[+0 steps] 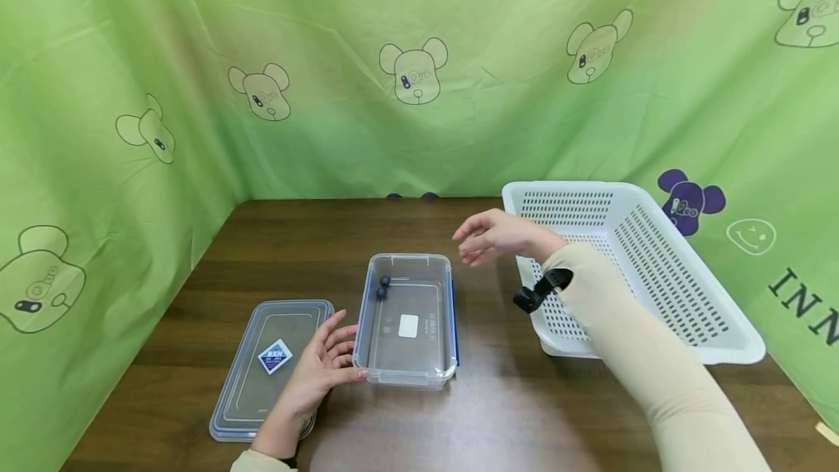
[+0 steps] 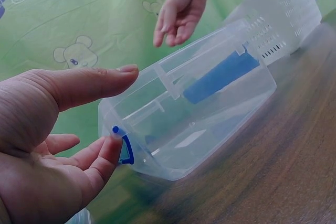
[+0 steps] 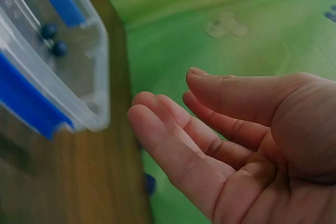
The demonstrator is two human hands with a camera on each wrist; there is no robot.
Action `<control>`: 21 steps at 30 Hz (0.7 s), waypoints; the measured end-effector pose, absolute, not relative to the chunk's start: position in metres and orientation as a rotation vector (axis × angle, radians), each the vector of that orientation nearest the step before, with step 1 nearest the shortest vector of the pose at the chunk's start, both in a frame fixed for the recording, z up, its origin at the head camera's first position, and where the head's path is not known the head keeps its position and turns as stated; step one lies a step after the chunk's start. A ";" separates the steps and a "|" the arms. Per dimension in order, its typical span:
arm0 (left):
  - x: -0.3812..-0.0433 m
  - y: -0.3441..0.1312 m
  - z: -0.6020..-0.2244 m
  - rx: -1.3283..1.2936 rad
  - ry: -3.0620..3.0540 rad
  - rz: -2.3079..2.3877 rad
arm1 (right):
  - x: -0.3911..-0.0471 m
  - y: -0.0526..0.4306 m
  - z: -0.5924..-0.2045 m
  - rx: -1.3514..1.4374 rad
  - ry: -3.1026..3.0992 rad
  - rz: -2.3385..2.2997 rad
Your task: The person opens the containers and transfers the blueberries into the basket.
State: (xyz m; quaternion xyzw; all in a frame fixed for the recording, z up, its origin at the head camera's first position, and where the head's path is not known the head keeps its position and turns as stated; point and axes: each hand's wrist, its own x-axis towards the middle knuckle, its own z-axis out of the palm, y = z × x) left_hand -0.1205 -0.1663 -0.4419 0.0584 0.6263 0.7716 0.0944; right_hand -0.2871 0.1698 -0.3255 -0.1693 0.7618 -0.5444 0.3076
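A clear plastic food container (image 1: 419, 366) with blue side clips stands lidless on the table. Two small dark blue balls, blueberry-like (image 1: 385, 281), lie inside toward its far left corner; the right wrist view also shows these blueberry-like balls (image 3: 59, 49). My left hand (image 1: 319, 364) is at the container's near left corner, thumb by the rim and fingers loosely extended along the side, touching it near a blue clip (image 2: 127, 150). Above the table, between the container and a white basket, my right hand (image 1: 491, 235) hovers with relaxed, slightly bent fingers, holding nothing.
To the left, a clear lid (image 1: 242, 399) with a blue diamond label lies flat, partly behind my left forearm. A white slotted basket (image 1: 741, 344) stands on the right, under my right forearm. Green printed cloth (image 1: 341, 144) hangs around the brown wooden table (image 1: 177, 363).
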 end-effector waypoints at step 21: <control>-0.118 -0.165 -0.440 0.164 1.857 2.282 | -0.279 0.053 -0.385 -0.345 2.094 -1.045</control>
